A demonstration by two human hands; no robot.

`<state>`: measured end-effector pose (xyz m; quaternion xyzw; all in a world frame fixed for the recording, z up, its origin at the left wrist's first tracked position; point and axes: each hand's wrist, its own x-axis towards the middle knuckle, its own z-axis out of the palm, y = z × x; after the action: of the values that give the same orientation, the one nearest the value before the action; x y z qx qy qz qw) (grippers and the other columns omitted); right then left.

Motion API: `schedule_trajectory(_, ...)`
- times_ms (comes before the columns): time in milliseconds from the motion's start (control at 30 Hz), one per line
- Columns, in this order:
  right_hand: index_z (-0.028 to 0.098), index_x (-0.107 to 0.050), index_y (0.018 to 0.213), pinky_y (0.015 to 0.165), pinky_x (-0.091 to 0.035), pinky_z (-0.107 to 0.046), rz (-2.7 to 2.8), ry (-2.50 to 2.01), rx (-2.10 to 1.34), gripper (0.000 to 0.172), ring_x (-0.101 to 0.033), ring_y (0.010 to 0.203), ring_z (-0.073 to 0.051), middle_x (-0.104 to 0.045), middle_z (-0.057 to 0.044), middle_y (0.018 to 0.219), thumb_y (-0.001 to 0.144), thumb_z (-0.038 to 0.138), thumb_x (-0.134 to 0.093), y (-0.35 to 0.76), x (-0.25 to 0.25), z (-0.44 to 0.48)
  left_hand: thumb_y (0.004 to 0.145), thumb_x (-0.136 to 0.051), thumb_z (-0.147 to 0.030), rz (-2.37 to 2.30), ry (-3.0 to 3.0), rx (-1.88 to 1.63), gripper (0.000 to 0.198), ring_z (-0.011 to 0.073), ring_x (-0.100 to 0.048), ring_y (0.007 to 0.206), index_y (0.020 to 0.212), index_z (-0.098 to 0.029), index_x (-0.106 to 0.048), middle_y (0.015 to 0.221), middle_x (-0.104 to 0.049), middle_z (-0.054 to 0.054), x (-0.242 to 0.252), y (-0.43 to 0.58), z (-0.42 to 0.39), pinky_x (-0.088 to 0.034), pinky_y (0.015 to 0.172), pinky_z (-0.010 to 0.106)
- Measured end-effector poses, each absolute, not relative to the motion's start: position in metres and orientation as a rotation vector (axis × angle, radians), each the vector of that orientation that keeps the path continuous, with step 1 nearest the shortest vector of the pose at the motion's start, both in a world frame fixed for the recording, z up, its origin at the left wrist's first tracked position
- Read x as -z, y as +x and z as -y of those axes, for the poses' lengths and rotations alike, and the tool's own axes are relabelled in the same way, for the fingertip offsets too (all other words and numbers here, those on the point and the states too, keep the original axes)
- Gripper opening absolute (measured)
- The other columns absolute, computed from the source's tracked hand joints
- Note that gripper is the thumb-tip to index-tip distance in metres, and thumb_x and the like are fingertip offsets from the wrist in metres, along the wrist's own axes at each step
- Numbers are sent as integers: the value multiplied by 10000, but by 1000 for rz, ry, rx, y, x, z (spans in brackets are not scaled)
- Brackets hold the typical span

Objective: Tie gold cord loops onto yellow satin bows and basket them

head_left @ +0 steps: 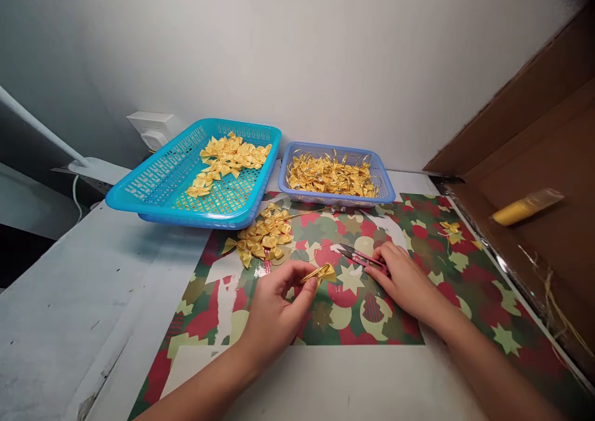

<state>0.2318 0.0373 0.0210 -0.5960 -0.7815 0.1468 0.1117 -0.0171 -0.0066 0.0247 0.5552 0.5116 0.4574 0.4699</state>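
Between the thumb and fingers of my left hand [283, 297] is pinched a gold ribbon bow [328, 273] with gold cord at its back. To the right, my right hand [395, 275] is closed around thread snips [362, 260] with dark blades and pinkish handles; the blades point left, close to the mat. A loose pile of gold bows [264, 232] lies just beyond my left hand. A gold cord [307, 212] runs from that pile toward the baskets.
A turquoise basket [139, 203] with gold bows stands back left. Beside it, a blue-violet basket [388, 191] holds corded bows. The patterned mat [506, 340] covers part of the table. Cardboard [530, 136] walls the right side, with a yellow tube [525, 207] on it.
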Motion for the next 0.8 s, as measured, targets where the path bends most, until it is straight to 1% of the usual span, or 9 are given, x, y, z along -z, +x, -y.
schedule_trajectory(100, 209, -494, 805, 658, -473, -329, 2230, -1824, -476, 179, -577, 802, -222, -593, -57, 858, 906, 356, -517, 225, -19, -37, 860, -601, -298, -1271, 1334, -1086, 123, 141, -609, 708, 885, -195, -663, 806, -678, 23, -24, -16, 6, -494, 614, 225)
schedule_trajectory(200, 210, -484, 902, 640, -485, -319, 2085, -1839, -679, 178, -606, 776, -208, -624, -51, 869, 956, 369, -425, 228, -27, -36, 850, -616, -292, -1302, 1342, -1066, 127, 153, -628, 733, 894, -191, -679, 830, -698, 34, -23, -17, 4, -510, 641, 242)
schedule_trajectory(267, 219, -484, 969, 632, -495, -298, 2036, -1722, -863, 174, -623, 776, -190, -645, -39, 884, 980, 358, -380, 233, -39, -32, 845, -624, -292, -1322, 1354, -1056, 134, 162, -638, 746, 900, -187, -687, 847, -709, 42, -22, -18, 3, -515, 651, 253)
schedule_trajectory(333, 233, -517, 1011, 624, -493, -279, 2073, -1554, -1008, 187, -627, 786, -183, -654, -29, 887, 986, 355, -378, 236, -53, -26, 844, -625, -297, -1333, 1365, -1032, 143, 170, -646, 746, 895, -181, -691, 844, -715, 49, -22, -18, 3, -519, 644, 261)
schedule_trajectory(400, 238, -565, 951, 550, -460, -256, 2103, -1495, -1106, 239, -601, 687, -165, -644, -10, 794, 987, 379, -376, 235, -66, -19, 845, -619, -293, -1341, 1382, -1010, 146, 179, -654, 744, 884, -173, -694, 830, -718, 55, -22, -18, 4, -524, 636, 268)
schedule_trajectory(467, 231, -589, 827, 494, -426, -240, 2119, -1468, -1145, 286, -575, 603, -145, -631, 6, 703, 973, 399, -409, 229, -73, -12, 840, -615, -273, -1350, 1423, -1002, 140, 183, -661, 739, 886, -169, -696, 821, -725, 58, -23, -17, 5, -531, 630, 274)
schedule_trajectory(533, 221, -595, 757, 494, -427, -235, 2139, -1447, -1096, 287, -575, 574, -137, -634, 9, 652, 951, 385, -463, 220, -74, -8, 823, -619, -235, -1357, 1483, -1002, 129, 178, -665, 718, 900, -170, -701, 816, -733, 54, -25, -15, 6, -539, 625, 274)
schedule_trajectory(667, 210, -611, 720, 488, -405, -238, 2166, -1436, -821, 252, -558, 530, -127, -620, 10, 592, 920, 333, -518, 205, -64, -3, 795, -618, -150, -1343, 1606, -1026, 151, 155, -675, 670, 916, -178, -705, 789, -746, 33, -27, -13, 6, -548, 604, 247)
schedule_trajectory(800, 203, -636, 765, 486, -376, -254, 2223, -1433, -580, 204, -542, 527, -132, -607, 0, 597, 902, 319, -537, 205, -58, 0, 807, -604, -115, -1343, 1800, -1086, 148, 140, -690, 674, 904, -183, -693, 794, -754, 25, -29, -13, 7, -544, 602, 217)
